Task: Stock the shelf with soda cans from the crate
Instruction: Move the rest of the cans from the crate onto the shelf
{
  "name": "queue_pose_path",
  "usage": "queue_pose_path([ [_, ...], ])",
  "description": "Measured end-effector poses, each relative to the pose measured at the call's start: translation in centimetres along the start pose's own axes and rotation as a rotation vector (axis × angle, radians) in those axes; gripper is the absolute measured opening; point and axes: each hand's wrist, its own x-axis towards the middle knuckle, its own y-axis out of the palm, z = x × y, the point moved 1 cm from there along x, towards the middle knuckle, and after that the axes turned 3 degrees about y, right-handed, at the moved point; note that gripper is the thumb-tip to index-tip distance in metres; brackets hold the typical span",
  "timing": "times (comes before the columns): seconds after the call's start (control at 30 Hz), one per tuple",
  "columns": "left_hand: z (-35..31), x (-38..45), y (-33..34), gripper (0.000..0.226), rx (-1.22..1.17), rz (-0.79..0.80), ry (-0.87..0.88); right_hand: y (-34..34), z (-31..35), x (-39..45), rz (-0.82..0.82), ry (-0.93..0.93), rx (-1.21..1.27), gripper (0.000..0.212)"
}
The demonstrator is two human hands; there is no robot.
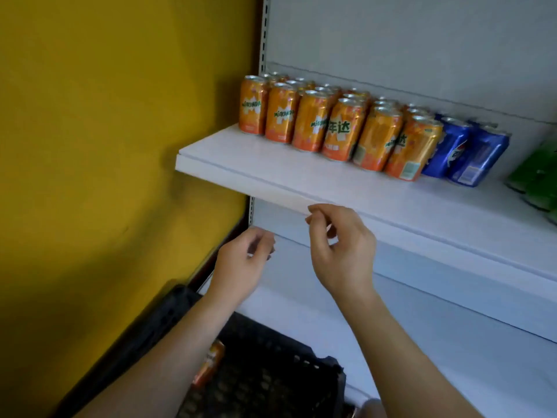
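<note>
- The left hand [241,260] hangs below the shelf's [301,173] front edge with its fingers loosely curled and nothing in them; the grip is slack, not clamped on anything.
- The right hand [340,245] sits just under that same front edge, thumb and forefinger nearly together as if pinching, yet no can or other thing shows between them — it holds nothing that I can see.
- The black crate [271,366] lies low, toward the bottom of the view, beneath both forearms. One orange can in the crate [211,366] shows beside the left forearm, tilted, its long axis leaning up and to the right; part of it is hidden by the arm.
- That can lies below and behind the left hand, on the left side of the crate, so the left hand looks the nearer one for the next pick; it would have to come down and back toward the body to reach it.
- On the shelf, the orange cans [331,128] stand upright in rows from the left end toward the middle, set back from the front edge. Several read "MIRINDA"; one shows the Chinese characters "年达".
- Just beside them on the right stand blue cans [464,152], their logo too blurred to read, and green containers [536,176] at the right margin.
- A yellow wall [105,146] fills the left.
</note>
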Motion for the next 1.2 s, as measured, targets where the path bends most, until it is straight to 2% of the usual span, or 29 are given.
queue_pose_path([
  [0.17,12.1,-4.3,-5.0,0.028,0.358,0.304,-0.414,7.8,-2.7,-10.9,0.455,0.214,-0.028,0.021],
  [0.27,18.7,-7.6,-5.9,0.025,0.466,0.389,-0.602,11.1,-5.2,-17.0,0.74,0.392,-0.12,0.02],
  [0.33,22.3,-9.4,-5.6,0.026,0.518,0.426,-0.694,13.1,-6.8,-20.5,0.879,0.486,-0.173,0.025],
  [0.47,26.8,-11.7,-3.7,0.042,0.591,0.466,-0.831,17.6,-9.7,-25.2,1.077,0.592,-0.26,0.044],
  [0.6,29.9,-13.5,-2.2,0.047,0.606,0.491,-0.861,22.5,-12.1,-28.1,1.23,0.653,-0.306,0.061],
  [0.73,31.5,-14.2,-2.6,0.059,0.619,0.486,-0.878,26.2,-13.6,-29.6,1.276,0.686,-0.309,0.077],
  [0.8,32.0,-13.9,-2.6,0.066,0.581,0.468,-0.901,26.9,-14.0,-29.9,1.252,0.727,-0.303,0.073],
  [0.9,33.2,-13.9,-2.0,0.089,0.533,0.473,-0.996,26.8,-14.4,-30.2,1.158,0.893,-0.252,0.061],
  [1.0,34.3,-14.3,-1.9,0.108,0.417,0.39,-1.055,25.5,-14.2,-30.4,1.103,0.977,-0.188,0.048],
  [1.07,34.0,-14.5,-2.3,0.106,0.357,0.391,-1.049,24.2,-13.3,-30.2,1.052,0.951,-0.132,0.035],
  [1.13,33.1,-14.7,-2.4,0.094,0.329,0.415,-0.995,22.7,-12.2,-29.6,0.958,0.848,-0.09,0.036],
  [1.2,31.1,-14.8,-2.3,0.08,0.426,0.416,-0.855,21.1,-10.8,-28.4,0.873,0.751,-0.04,0.045],
])
